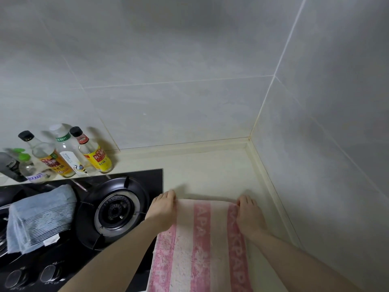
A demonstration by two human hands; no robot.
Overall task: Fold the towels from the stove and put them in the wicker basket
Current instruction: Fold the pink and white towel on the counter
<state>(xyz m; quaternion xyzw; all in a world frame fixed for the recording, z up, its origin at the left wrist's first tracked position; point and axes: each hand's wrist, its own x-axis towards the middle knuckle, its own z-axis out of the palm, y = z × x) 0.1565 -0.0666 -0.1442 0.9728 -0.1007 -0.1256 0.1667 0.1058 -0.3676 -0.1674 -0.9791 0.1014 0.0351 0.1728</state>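
Observation:
A pink and white striped towel [202, 245] lies lengthwise on the pale counter, right of the stove. My left hand [163, 209] pinches its far left corner and my right hand [249, 214] pinches its far right corner, both at the towel's far edge. A light blue towel [40, 218] with dark stripes lies bunched over the left burner of the black gas stove [145, 175]. No wicker basket shows in the head view.
Several sauce and oil bottles [63, 157] stand behind the stove against the tiled wall. The right burner [115, 210] is bare. Two stove knobs [31, 275] sit at the front left. The counter [210, 169] ends in a wall corner at the right.

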